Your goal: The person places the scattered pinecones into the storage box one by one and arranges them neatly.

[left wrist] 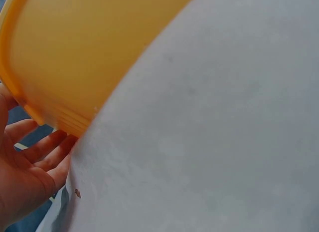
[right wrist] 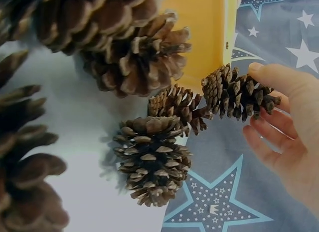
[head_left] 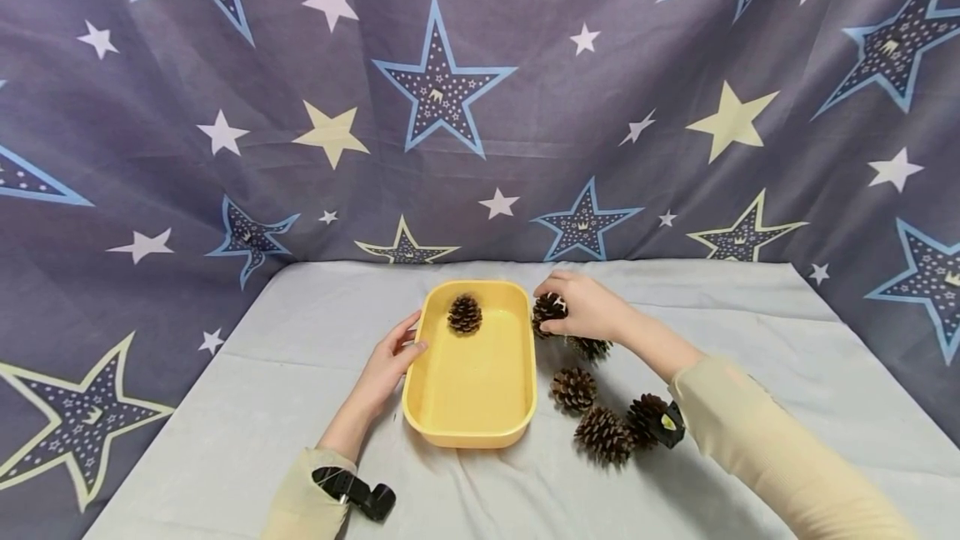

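Observation:
A yellow rectangular plastic tub (head_left: 472,390) stands on the cloth-covered table, with one brown pine cone (head_left: 465,314) inside near its far end. My left hand (head_left: 388,367) grips the tub's left side, thumb over the rim and fingers along the outer wall; in the left wrist view, the fingers (left wrist: 47,151) lie against the outside. Just beyond the tub's right wall, my right hand (head_left: 588,305) pinches another pine cone (right wrist: 234,95) between thumb and fingers. Below that hand sits a further pine cone (head_left: 590,347), partly hidden.
Nearer me, right of the tub, lie more pine cones: one by itself (head_left: 573,390) and two close together, a front one (head_left: 603,436) and one beside it (head_left: 645,419). A star-patterned curtain (head_left: 450,190) hangs behind the table. Pale cloth (head_left: 750,323) covers the tabletop.

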The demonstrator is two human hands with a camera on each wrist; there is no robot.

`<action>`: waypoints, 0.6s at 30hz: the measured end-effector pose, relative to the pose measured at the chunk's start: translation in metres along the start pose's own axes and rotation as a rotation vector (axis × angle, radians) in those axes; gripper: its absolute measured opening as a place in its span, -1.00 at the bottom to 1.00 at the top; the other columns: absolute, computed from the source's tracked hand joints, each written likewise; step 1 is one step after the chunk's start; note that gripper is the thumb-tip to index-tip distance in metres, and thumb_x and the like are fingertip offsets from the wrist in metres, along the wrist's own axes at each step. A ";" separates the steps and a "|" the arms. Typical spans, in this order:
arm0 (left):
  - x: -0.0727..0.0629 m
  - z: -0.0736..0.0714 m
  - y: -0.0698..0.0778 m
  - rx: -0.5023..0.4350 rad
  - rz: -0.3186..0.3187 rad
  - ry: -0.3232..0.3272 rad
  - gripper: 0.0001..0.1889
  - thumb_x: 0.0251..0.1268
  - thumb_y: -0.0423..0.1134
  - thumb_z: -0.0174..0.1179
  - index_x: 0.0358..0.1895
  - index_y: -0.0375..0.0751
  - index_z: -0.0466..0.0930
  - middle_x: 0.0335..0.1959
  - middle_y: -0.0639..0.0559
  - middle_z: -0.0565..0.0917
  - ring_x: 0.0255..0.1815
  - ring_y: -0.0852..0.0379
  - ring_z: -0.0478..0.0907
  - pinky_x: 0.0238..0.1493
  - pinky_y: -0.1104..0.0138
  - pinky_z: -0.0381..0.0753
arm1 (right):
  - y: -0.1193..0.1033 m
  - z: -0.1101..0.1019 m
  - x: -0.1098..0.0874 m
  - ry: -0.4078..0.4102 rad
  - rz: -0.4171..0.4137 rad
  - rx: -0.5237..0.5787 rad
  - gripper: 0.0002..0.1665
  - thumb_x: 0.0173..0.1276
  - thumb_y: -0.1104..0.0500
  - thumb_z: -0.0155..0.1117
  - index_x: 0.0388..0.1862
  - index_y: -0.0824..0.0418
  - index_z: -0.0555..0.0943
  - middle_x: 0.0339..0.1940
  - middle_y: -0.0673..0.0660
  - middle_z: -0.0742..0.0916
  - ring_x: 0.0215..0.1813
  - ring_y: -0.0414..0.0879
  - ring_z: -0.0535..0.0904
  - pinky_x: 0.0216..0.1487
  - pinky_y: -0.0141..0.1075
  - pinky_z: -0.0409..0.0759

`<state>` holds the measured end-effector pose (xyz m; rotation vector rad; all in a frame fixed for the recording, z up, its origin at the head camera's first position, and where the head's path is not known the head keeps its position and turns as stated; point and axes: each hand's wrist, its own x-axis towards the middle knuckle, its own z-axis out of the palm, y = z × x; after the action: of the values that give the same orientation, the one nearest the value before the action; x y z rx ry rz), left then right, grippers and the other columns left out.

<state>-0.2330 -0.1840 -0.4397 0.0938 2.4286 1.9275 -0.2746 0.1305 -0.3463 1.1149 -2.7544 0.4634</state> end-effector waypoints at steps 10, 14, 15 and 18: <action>0.000 0.000 0.000 0.014 -0.013 0.014 -0.43 0.28 -0.22 0.05 0.36 0.04 0.17 0.16 -0.20 0.42 -0.03 0.03 0.44 -0.20 0.34 0.58 | -0.005 -0.003 0.014 0.001 -0.002 -0.039 -0.43 0.06 -0.01 0.34 0.05 0.21 0.54 -0.01 0.13 0.62 0.02 0.02 0.50 0.07 -0.13 0.49; 0.000 0.000 0.000 0.016 -0.011 0.012 -0.44 0.28 -0.23 0.04 0.36 0.01 0.17 0.15 -0.22 0.41 -0.04 0.04 0.44 -0.21 0.35 0.57 | -0.010 -0.006 0.019 -0.022 0.017 -0.027 -0.44 0.10 -0.03 0.31 0.06 0.19 0.54 -0.04 0.12 0.61 -0.03 -0.01 0.51 0.00 -0.14 0.52; 0.000 0.000 0.000 0.016 -0.011 0.014 -0.44 0.28 -0.23 0.04 0.36 0.01 0.17 0.15 -0.22 0.42 -0.04 0.04 0.44 -0.22 0.36 0.57 | -0.011 -0.006 0.021 -0.024 0.022 -0.026 -0.45 0.11 -0.03 0.31 0.06 0.18 0.54 -0.05 0.11 0.60 -0.04 -0.02 0.51 -0.01 -0.15 0.53; 0.000 0.000 0.000 0.018 -0.008 0.013 -0.44 0.29 -0.23 0.03 0.36 0.00 0.17 0.15 -0.23 0.41 -0.04 0.05 0.44 -0.23 0.37 0.56 | -0.014 -0.005 0.026 -0.019 0.021 -0.021 -0.46 0.11 -0.03 0.31 0.05 0.17 0.55 -0.09 0.10 0.60 -0.08 -0.04 0.52 -0.04 -0.17 0.54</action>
<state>-0.2328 -0.1839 -0.4393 0.0727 2.4505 1.9094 -0.2833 0.1057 -0.3324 1.0921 -2.7831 0.4277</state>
